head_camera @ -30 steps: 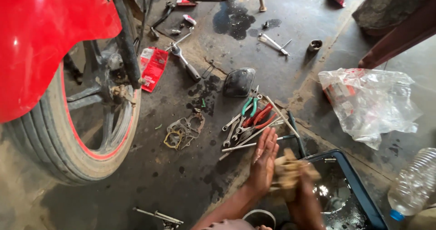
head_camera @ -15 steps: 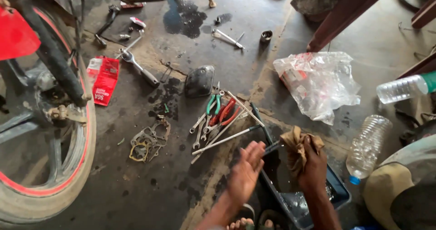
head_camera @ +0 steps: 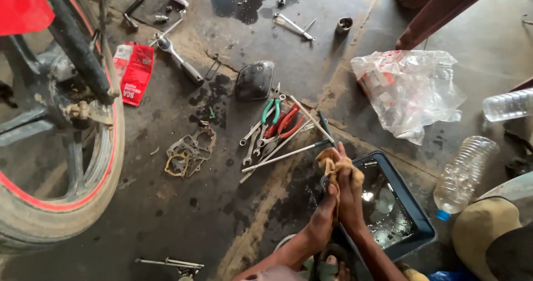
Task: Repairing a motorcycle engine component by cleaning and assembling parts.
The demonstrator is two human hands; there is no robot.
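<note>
Head view, read from the left: a motorcycle wheel [head_camera: 53, 164] with a red-striped rim fills the left edge under a red fender [head_camera: 25, 6], and it takes up more of the picture than it did half a second ago, since the camera has swung and the whole floor scene now sits differently in frame. Just right of the tyre lies a red packet [head_camera: 133, 73] on the oily concrete, with a ratchet wrench [head_camera: 177, 59] beside it and a worn gasket [head_camera: 189, 147] lower down. Further right a dark cover plate [head_camera: 255, 81] rests above a loose heap of hand tools [head_camera: 277, 131] (green- and red-handled pliers, spanners, a long rod). At the near edge of that heap the two hands meet over the corner of a dark oil tray [head_camera: 411, 203]: the left hand [head_camera: 325, 217], which was spread open and apart from the cloth before, is now closed against a tan rag [head_camera: 333, 164], and the right hand [head_camera: 351, 195] stays wrapped around the same rag, fingers curled tight. What the rag covers cannot be told. Right of the tray lie a crumpled clear plastic bag [head_camera: 408, 92] and two clear plastic bottles [head_camera: 463, 175], one near the tray, one at the frame's edge.
</note>
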